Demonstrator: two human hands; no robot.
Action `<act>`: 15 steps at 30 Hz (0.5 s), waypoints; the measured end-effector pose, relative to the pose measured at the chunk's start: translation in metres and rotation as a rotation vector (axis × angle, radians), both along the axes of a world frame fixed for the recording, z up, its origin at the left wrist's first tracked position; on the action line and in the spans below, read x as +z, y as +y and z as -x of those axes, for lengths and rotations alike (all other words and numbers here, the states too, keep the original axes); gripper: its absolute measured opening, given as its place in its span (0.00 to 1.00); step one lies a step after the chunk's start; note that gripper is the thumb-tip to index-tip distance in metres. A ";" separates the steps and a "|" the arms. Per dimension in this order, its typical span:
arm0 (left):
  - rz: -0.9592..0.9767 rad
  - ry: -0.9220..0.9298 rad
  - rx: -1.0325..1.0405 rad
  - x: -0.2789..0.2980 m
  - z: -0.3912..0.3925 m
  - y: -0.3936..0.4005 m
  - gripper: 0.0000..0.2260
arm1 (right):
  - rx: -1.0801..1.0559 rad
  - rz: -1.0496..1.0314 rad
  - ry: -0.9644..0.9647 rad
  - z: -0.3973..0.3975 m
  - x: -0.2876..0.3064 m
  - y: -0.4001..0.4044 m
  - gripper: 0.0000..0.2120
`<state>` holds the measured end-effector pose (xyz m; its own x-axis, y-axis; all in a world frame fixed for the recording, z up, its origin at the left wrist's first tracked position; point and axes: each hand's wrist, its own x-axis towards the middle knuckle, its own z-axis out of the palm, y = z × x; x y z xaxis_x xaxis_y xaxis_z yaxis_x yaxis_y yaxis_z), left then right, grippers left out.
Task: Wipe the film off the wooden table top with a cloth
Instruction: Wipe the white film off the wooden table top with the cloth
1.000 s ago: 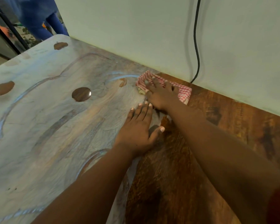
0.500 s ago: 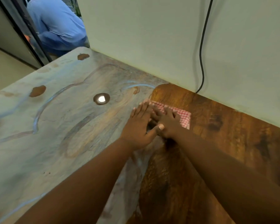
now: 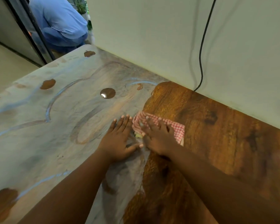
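A wooden table top [image 3: 217, 135] shows bare brown grain on its right part. A pale grey film [image 3: 39, 126] with streaks and a few round bare spots covers its left part. A red-and-white checked cloth [image 3: 176, 128] lies at the border between the two. My right hand [image 3: 158, 136] presses flat on the cloth with straight fingers. My left hand [image 3: 118, 139] lies flat on the film just left of the cloth, its thumb touching my right hand.
A pale wall [image 3: 152, 38] runs along the table's far edge, and a black cable [image 3: 201, 54] hangs down it to the table. A person in a blue shirt [image 3: 60, 21] crouches beyond the table's far left corner, beside a dark door frame [image 3: 31, 29].
My right hand has drawn the cloth from the wall edge toward me, leaving a strip of bare wood. My left hand stayed flat beside it. The camera tilted up.
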<state>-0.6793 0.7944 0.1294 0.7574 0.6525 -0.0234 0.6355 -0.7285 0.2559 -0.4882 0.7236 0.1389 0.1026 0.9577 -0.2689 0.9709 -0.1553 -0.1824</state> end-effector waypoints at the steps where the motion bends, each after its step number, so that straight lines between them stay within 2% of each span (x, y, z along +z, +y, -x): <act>1: -0.010 -0.013 0.003 0.000 0.002 -0.002 0.45 | 0.061 -0.027 0.013 0.004 -0.002 -0.023 0.24; 5: -0.011 -0.045 0.019 0.004 0.009 -0.005 0.46 | 0.093 0.000 0.019 -0.026 0.004 -0.069 0.22; 8: -0.013 -0.051 0.033 0.006 0.020 -0.006 0.46 | -0.074 0.077 -0.020 -0.041 0.010 -0.037 0.23; 11: -0.007 0.003 0.019 0.005 0.042 -0.015 0.46 | -0.208 0.130 -0.003 -0.004 0.009 -0.006 0.25; 15: 0.001 0.056 0.051 0.009 0.073 -0.025 0.47 | 0.021 0.052 -0.024 0.072 -0.002 -0.036 0.25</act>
